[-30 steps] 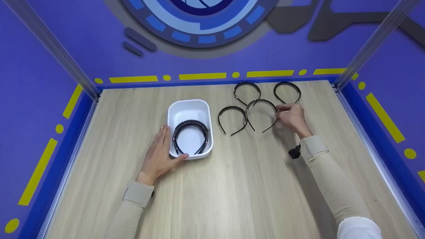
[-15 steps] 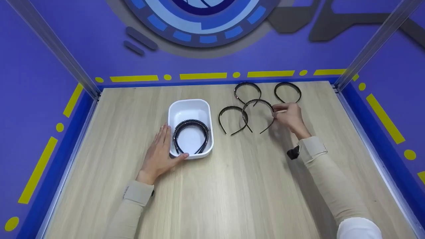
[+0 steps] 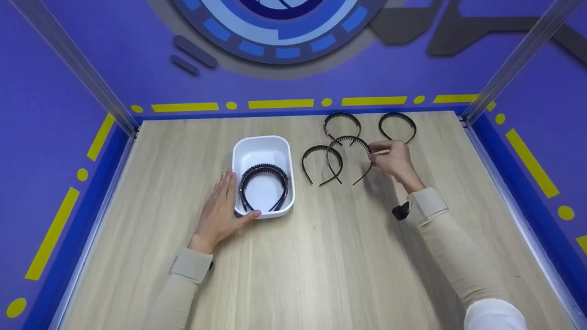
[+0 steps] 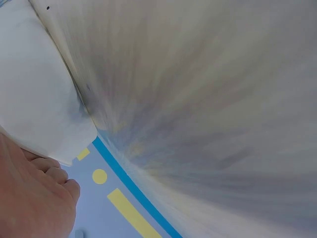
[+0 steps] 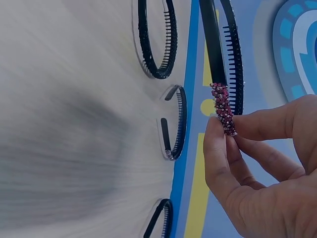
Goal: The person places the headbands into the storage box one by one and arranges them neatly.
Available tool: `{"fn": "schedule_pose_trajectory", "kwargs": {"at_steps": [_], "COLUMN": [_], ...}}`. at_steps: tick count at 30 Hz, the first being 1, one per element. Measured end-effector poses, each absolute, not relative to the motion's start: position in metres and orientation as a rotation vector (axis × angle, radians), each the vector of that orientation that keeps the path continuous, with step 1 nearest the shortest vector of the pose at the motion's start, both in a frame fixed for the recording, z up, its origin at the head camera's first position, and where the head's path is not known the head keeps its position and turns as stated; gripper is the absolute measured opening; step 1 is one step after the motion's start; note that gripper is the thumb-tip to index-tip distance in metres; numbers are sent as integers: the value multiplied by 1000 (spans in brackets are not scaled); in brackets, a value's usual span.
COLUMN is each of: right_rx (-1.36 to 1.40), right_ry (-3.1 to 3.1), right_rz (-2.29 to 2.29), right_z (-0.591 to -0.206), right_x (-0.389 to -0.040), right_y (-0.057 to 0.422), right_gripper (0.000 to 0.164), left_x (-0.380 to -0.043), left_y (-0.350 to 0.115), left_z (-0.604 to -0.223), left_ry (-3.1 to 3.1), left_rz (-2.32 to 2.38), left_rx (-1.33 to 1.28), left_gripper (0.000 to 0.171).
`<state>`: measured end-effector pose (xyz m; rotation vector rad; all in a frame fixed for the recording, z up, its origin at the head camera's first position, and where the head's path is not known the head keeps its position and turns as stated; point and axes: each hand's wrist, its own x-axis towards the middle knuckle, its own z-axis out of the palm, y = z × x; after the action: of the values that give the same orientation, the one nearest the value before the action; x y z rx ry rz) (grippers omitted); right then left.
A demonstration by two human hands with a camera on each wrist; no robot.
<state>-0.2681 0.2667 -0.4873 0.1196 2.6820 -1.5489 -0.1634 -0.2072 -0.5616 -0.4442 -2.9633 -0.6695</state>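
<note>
My right hand (image 3: 395, 161) pinches one side of a black toothed headband (image 3: 347, 138) between thumb and fingers. Up close in the right wrist view, that headband carries a band of pink, red and white beads (image 5: 224, 106) where the fingertips meet it. It is raised off the table and overlaps a lying headband (image 3: 316, 147) in the head view. My left hand (image 3: 218, 217) rests against a white tub (image 3: 257, 153), fingers straight along its left wall and thumb over the front rim. Stacked inside the tub are more black headbands (image 3: 263, 168).
Two other black headbands lie at the back of the wooden table (image 3: 316, 270): one near the middle (image 3: 341, 114), one to the right (image 3: 397, 114). A blue-purple panel wall (image 3: 275, 89) closes off the back, and similar panels stand on both sides.
The right hand has carried its headband a short way left, so it now overlaps the left lying headband more in the head view. The left hand and tub have stayed put.
</note>
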Motion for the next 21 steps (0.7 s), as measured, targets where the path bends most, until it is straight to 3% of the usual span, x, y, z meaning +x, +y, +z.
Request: {"fn": "schedule_pose_trajectory", "kwargs": {"at_steps": [21], "right_rx": [48], "right_ry": [2646], "right_rz": [-1596], "right_z": [-489], "right_x": [-263], "right_y": [245], "right_gripper": [37], "left_x": [-164], "left_y": [-207], "left_z": [-562], "left_ry": [-2968], "left_rz": [-690], "left_rx": [-433], "left_gripper": [127]}}
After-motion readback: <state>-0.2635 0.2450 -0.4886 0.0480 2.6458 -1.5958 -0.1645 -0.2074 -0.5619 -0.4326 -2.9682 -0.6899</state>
